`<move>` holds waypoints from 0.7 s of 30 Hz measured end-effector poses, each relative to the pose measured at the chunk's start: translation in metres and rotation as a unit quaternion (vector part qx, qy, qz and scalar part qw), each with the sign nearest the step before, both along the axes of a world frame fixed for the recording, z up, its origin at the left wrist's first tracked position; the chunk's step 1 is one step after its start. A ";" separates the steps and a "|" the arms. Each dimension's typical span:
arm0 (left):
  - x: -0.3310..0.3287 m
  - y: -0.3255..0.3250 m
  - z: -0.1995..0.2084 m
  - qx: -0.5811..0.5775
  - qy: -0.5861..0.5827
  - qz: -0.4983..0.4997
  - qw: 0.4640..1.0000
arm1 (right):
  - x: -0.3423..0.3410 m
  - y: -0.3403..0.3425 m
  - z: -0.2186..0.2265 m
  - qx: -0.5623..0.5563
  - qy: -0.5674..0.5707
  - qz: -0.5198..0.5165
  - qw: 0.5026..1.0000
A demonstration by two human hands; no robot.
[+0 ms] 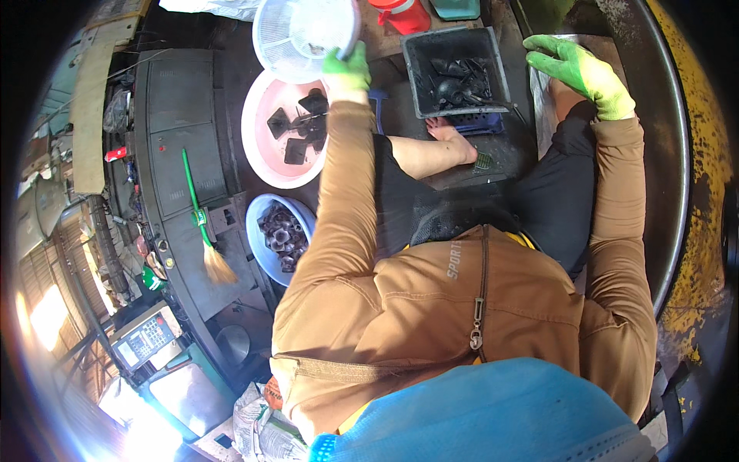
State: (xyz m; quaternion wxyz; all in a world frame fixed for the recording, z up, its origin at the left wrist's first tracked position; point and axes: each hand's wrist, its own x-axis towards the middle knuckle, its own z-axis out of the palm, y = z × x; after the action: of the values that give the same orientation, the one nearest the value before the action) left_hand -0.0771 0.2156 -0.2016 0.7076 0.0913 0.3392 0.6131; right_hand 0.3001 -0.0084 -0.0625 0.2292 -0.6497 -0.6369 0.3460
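My left hand (348,73), in a green and white glove, is at the near right rim of a round white mesh basket (304,19). Its fingers straddle the rim and appear closed on it. Just below, a pink basin (258,146) holds several black flat-ended parts (295,151); the basket overlaps its far edge. My right hand (589,73), gloved alike, is raised over my right leg, fingers stretched out and holding nothing. Between my hands stands a black crate (412,73) containing dark, glossy parts (458,85).
Nearer on the left, a blue basin (258,246) holds dark cup-like pieces. A red container (404,15) stands at the back. Left are a grey cabinet (181,96), a green-handled broom (202,219) and a keypad device (145,339). A curved metal edge (681,154) borders the right.
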 end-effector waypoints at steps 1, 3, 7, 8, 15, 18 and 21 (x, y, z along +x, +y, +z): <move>-0.006 0.026 -0.008 0.006 0.017 0.002 1.000 | -0.002 -0.001 0.001 0.000 0.006 -0.002 1.000; -0.015 0.082 -0.044 0.075 0.059 0.022 0.995 | -0.003 -0.004 0.008 -0.015 -0.004 0.002 1.000; -0.050 0.184 -0.149 0.197 0.526 -0.080 0.824 | -0.007 -0.012 0.022 -0.044 0.032 -0.027 0.998; -0.051 0.202 -0.171 0.214 0.536 -0.067 0.814 | -0.007 -0.015 0.023 -0.030 0.007 -0.031 0.999; -0.006 0.128 -0.161 -0.113 0.194 -0.102 0.969 | 0.006 -0.023 0.007 0.143 -0.151 0.091 0.974; 0.017 0.068 -0.129 -0.156 0.215 -0.100 0.959 | 0.002 -0.019 0.001 0.202 -0.205 0.154 0.945; 0.033 0.015 -0.124 -0.165 0.255 -0.069 0.950 | -0.010 -0.015 -0.010 -0.039 -0.104 0.073 0.991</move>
State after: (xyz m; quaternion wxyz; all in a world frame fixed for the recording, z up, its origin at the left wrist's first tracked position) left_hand -0.0442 0.2307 -0.3255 0.6437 0.1495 0.5975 0.4542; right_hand 0.2904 -0.0232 -0.0726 0.1107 -0.6421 -0.6892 0.3170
